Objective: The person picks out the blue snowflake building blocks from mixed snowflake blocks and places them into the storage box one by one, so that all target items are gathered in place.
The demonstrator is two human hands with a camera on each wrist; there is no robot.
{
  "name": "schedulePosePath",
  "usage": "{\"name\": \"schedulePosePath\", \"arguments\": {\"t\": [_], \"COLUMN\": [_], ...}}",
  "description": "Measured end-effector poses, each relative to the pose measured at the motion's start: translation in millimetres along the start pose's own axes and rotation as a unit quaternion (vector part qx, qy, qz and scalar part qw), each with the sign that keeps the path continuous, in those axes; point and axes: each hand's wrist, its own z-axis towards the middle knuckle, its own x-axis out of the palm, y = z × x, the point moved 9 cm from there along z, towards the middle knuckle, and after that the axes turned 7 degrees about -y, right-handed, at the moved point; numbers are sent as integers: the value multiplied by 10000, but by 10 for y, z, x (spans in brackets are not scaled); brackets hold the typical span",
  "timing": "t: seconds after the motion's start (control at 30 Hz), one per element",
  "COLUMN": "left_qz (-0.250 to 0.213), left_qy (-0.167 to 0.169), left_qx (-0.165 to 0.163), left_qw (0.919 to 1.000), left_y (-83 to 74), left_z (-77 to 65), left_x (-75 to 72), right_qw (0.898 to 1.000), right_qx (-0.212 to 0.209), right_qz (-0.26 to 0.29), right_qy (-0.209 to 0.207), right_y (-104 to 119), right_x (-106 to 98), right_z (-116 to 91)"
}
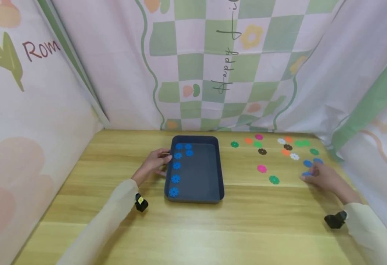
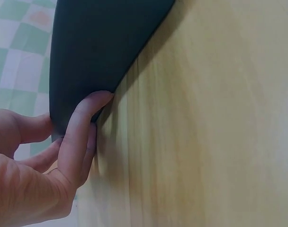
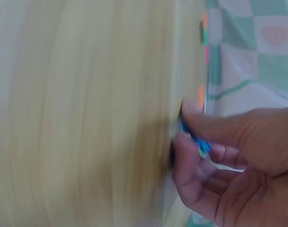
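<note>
A dark grey rectangular tray (image 1: 200, 173) lies on the table, with several blue flower-shaped pieces (image 1: 177, 166) along its left side and far left corner. My left hand (image 1: 153, 163) holds the tray's left wall. In the left wrist view, the thumb touches the rim and curled fingers (image 2: 80, 127) lie against the outer side and lower edge. Over at the right, my right hand (image 1: 326, 178) pinches a blue flower-shaped piece (image 1: 306, 174) between thumb and fingers. That piece (image 3: 196, 135) is partly hidden by the fingers in the right wrist view. Other blue pieces (image 1: 307, 163) lie just beyond this hand.
Flower-shaped pieces in several colours lie right of the tray, among them a pink one (image 1: 261, 169), a green one (image 1: 274, 180), a brown one (image 1: 262, 151) and a white one (image 1: 294, 156). Patterned curtains (image 1: 193, 66) hang behind the wooden table (image 1: 193, 232) and at both sides.
</note>
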Motion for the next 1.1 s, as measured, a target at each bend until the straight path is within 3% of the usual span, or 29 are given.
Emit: {"name": "schedulePosePath", "arguments": {"t": [0.13, 0.37, 0.53, 0.7, 0.8, 0.87, 1.1], "left_qz": [-45, 28, 6, 17, 84, 92, 1], "left_qy": [-30, -183, -213, -213, -149, -140, -261], "left_qx": [10, -100, -86, -37, 12, 26, -120], "left_qw": [10000, 9998, 9997, 9998, 9999, 9999, 9996], "left_y": [-21, 26, 21, 15, 1, -6, 1], "left_z": [14, 37, 37, 28, 7, -2, 7], "left_x": [5, -2, -14, 2, 33, 35, 1], "right_qw": [9980, 9892, 9755, 9458, 9294, 9257, 9277], "right_qx": [-25, -500, -1014, -1259, -1112, -911, -201], "right_qz": [625, 1328, 1947, 2842, 3224, 3264, 3083], "right_qy": [-45, -366, 165, 944, 1414, 1680, 2098], "right_y": [294, 1017, 1625, 2087, 2301, 2435, 2843], "right_x": [55, 83, 260, 540, 683, 764, 1036], "right_z": [0, 102, 194, 251, 295, 346, 629]}}
